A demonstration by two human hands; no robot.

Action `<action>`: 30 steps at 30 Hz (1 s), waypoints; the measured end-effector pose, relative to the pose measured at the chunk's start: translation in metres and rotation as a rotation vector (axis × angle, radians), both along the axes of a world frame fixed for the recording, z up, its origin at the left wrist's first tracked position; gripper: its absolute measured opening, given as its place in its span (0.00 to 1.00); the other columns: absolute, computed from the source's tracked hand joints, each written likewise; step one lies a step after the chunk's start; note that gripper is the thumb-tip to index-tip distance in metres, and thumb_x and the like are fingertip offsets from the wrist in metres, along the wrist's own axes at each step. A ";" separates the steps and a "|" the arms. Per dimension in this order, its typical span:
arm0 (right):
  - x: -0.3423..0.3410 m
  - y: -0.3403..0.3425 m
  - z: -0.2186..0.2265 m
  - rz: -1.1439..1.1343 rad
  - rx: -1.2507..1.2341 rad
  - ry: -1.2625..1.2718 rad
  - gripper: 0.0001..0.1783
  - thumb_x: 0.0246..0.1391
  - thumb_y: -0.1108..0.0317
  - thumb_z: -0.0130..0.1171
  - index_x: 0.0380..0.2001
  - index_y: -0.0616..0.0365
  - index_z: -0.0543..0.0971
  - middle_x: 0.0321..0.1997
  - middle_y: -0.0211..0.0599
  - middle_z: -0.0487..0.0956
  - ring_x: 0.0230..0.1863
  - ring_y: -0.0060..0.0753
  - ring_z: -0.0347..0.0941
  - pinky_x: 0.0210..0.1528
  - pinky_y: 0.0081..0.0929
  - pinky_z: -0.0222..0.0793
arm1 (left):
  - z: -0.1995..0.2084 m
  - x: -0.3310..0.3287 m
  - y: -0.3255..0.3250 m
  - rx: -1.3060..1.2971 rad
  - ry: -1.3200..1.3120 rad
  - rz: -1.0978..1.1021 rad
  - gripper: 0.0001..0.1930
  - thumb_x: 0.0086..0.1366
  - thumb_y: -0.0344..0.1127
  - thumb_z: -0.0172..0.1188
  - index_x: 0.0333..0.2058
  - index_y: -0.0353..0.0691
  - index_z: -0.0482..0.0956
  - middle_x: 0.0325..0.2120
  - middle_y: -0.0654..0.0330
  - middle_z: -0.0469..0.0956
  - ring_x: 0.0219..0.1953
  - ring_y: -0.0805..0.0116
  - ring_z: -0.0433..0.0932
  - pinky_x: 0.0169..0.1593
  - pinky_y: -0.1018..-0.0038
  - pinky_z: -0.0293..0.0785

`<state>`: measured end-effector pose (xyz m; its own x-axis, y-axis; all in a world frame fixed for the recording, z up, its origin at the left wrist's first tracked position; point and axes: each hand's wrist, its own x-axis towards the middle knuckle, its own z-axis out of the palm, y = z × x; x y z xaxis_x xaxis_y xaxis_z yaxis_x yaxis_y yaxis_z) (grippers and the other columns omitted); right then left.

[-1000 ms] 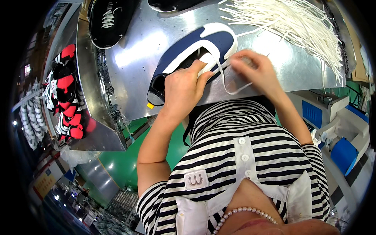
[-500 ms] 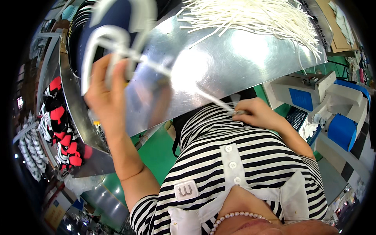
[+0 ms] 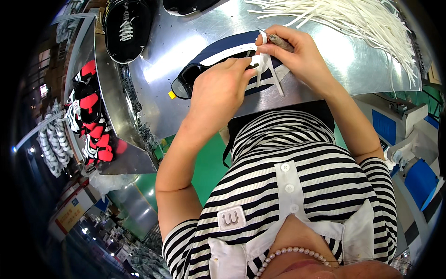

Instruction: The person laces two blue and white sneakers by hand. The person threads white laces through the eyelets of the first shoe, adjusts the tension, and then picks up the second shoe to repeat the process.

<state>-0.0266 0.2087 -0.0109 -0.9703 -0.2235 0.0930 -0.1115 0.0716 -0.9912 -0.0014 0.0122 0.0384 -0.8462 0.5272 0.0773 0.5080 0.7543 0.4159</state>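
A navy and white shoe upper lies on its side on the metal table, a small yellow tab at its left end. My left hand is closed over its near side, thumb and fingers pinching by the lacing area; the fingers partly hide what they grip. Close beside it, my right hand holds a short pointed tool with a worn, wrapped-looking handle. Between that thumb and forefinger passes a loop of white shoelace. Loose lace ends hang down across the upper.
A heap of white shoelaces spreads over the table's far right. Dark shoes stand at the far side, one a black laced shoe. Red, black and white shoe parts are piled to the left. A white and blue machine stands at right.
The upper has come down from the upper left onto the table in front of me. My right hand has risen from my waist to meet it, and the stretched lace has slackened.
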 end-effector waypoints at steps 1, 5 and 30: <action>-0.002 -0.001 0.000 -0.019 0.028 0.028 0.10 0.56 0.67 0.62 0.38 0.61 0.81 0.32 0.33 0.84 0.34 0.21 0.79 0.39 0.20 0.72 | 0.000 -0.002 0.003 -0.028 -0.042 0.027 0.14 0.67 0.41 0.57 0.40 0.36 0.81 0.30 0.55 0.81 0.31 0.56 0.80 0.34 0.65 0.74; -0.008 -0.006 -0.009 -0.073 -0.053 0.020 0.07 0.58 0.70 0.62 0.38 0.60 0.81 0.32 0.26 0.81 0.35 0.14 0.73 0.41 0.15 0.68 | -0.008 -0.009 0.016 -0.133 -0.156 0.133 0.14 0.64 0.45 0.62 0.35 0.39 0.83 0.22 0.56 0.79 0.24 0.56 0.78 0.30 0.67 0.72; 0.044 0.018 -0.002 0.014 0.273 -0.178 0.09 0.61 0.67 0.57 0.33 0.64 0.74 0.22 0.35 0.77 0.25 0.25 0.74 0.29 0.22 0.66 | -0.038 -0.019 0.018 0.053 0.036 0.178 0.15 0.62 0.45 0.66 0.24 0.41 0.81 0.14 0.60 0.73 0.15 0.67 0.68 0.22 0.72 0.63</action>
<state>0.0176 0.2271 -0.0125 -0.9625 -0.2306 -0.1431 0.0589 0.3371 -0.9396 -0.0203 0.0298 0.0005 -0.9219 0.3639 0.1329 0.3838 0.8110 0.4416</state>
